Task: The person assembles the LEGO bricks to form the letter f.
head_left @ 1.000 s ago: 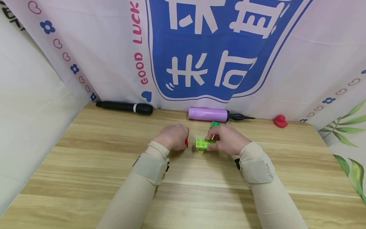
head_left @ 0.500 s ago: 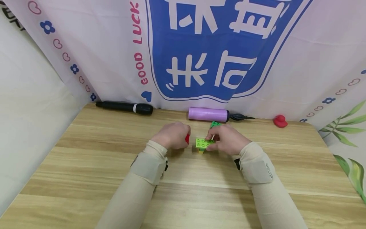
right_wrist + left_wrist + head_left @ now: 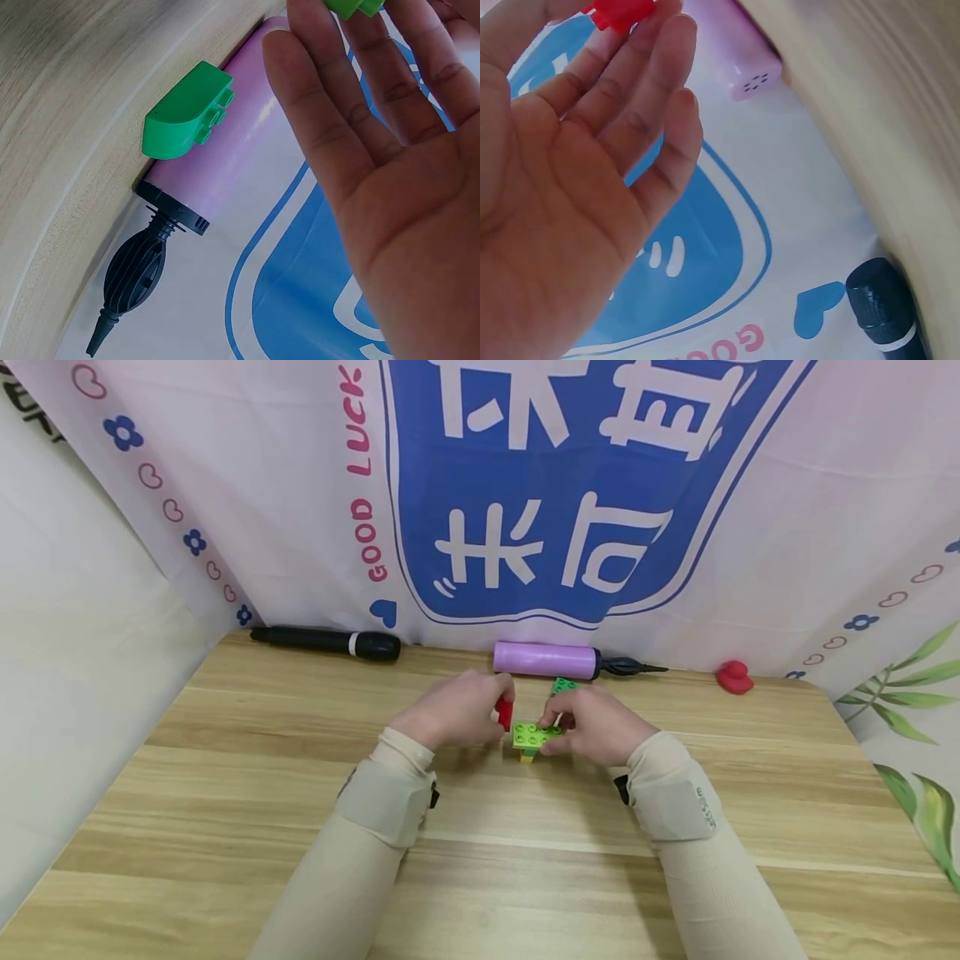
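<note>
My left hand pinches a red toy brick between thumb and fingertips, just left of a lime-green toy brick. In the left wrist view the red brick shows at the top edge, at the fingertips. My right hand grips the right end of the lime-green brick, which sits on top of smaller green and yellow pieces. Its underside and right end are partly hidden by the fingers. Behind the right hand stands a darker green brick with a curved end, apart from the fingers.
A purple hand pump with a black nozzle lies along the back edge of the wooden table. A black microphone lies back left, and a red rubber duck back right. A printed cloth hangs behind.
My left hand has moved right and slightly away from me, bringing the red brick close to the lime-green one. More of the red brick shows now. The right hand has stayed in place.
</note>
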Demonstrator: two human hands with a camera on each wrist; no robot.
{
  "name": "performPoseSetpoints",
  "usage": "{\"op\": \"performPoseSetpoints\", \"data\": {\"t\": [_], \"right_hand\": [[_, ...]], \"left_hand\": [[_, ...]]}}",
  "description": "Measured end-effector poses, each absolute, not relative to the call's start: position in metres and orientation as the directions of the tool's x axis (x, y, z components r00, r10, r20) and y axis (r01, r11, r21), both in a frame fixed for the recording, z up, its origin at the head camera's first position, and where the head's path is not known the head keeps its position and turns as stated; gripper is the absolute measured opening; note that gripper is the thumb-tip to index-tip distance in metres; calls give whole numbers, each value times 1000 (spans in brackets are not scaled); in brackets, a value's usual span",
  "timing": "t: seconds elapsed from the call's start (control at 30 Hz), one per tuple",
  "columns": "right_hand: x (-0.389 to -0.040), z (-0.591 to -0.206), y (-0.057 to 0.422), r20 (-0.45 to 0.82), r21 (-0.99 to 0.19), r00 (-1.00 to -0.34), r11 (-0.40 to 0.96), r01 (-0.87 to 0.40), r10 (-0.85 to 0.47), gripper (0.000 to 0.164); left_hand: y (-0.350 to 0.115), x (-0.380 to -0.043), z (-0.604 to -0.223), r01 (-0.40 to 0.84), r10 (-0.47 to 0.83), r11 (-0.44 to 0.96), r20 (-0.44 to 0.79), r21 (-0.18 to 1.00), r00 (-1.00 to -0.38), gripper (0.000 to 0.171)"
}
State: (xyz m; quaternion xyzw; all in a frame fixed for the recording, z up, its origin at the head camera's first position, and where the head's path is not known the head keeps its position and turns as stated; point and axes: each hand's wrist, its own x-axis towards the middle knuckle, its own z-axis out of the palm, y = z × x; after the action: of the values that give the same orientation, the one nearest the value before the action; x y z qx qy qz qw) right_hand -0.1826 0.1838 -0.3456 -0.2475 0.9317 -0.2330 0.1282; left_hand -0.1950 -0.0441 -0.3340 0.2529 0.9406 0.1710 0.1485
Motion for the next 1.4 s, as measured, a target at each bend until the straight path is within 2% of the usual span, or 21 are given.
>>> {"op": "performPoseSetpoints", "data": {"t": [0.2, 0.8, 1.4], "right_hand": [[-183, -345, 184, -120, -500, -843, 765, -405, -525, 22], [-185, -345, 180, -120, -468, -844, 780, -416, -522, 25], [-184, -346, 180, -148, -466, -851, 795, -389, -503, 24]], "left_hand": [[-41, -192, -328, 436, 559, 776, -176, 455, -810, 29], [-32, -188, -333, 520, 616, 737, -113, 433, -779, 22], [-26, -188, -335, 533, 632, 732, -132, 424, -763, 21]]}}
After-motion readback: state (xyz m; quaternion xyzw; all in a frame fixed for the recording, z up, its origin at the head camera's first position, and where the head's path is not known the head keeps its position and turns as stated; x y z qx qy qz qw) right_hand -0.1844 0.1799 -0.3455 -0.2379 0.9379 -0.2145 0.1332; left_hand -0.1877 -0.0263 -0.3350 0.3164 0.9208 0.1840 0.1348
